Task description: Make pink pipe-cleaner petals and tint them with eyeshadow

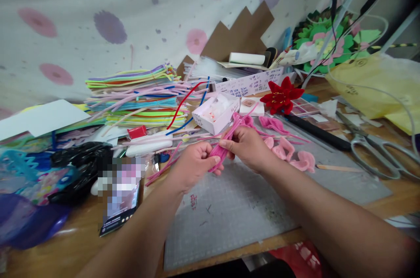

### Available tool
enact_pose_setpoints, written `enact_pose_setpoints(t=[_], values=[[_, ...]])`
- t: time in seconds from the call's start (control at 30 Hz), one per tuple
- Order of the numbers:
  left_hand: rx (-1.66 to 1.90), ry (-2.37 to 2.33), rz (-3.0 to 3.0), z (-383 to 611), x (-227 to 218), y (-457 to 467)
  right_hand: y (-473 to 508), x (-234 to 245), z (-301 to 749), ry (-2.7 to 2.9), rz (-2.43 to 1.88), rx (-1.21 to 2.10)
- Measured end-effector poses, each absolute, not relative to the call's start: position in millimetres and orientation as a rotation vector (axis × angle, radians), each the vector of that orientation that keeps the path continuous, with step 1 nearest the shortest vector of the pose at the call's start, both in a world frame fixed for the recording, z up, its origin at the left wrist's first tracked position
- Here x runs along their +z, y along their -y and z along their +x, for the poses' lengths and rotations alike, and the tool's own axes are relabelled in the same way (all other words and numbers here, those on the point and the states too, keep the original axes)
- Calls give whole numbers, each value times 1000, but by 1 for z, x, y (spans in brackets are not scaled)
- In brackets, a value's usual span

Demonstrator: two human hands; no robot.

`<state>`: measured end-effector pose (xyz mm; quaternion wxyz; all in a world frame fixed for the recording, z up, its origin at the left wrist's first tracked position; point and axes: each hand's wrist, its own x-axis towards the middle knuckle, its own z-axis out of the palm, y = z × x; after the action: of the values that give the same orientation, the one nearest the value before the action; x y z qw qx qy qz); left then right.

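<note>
Pink fuzzy stems (218, 153) sit bunched between both hands, above the far part of the grey cutting mat (226, 214), which I take as my landmark. From my remote post I see the left hand (197, 158) come in over the mat's left edge, its forearm slanting up from the near left corner; the wrist is nearly straight, the thumb lies across the lower end of the bunch and the fingers curl beneath, so I read it as grasping the stems. My right hand (246, 144) reaches in from the mat's near right side, forearm stretched diagonally over it, knuckles up, with thumb and forefinger pinching the bunch a little higher. Held this way, the bunch tilts up and to the right, its loose ends pointing past the mat's far edge. How the hidden fingers of the right hand lie, I cannot tell. On the mat, right of the hands, I have pale pink looped pieces (302, 161) and a flat wooden stick (337, 167). Scissors (377, 149) lie at the mat's right end, a red flower (282, 96) stands beyond its far edge, and a phone (122, 201) rests left of it.
</note>
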<state>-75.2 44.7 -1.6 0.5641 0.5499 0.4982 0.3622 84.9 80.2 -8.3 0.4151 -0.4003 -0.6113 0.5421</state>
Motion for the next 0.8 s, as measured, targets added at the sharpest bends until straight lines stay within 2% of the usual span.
enact_pose_setpoints(t=[0.6, 0.8], values=[[801, -1109, 1315, -71, -3, -42, -83, -17, 87, 1508, -869, 1608], [734, -1059, 1220, -72, -5, -40, -83, -17, 86, 1533, -889, 1540]])
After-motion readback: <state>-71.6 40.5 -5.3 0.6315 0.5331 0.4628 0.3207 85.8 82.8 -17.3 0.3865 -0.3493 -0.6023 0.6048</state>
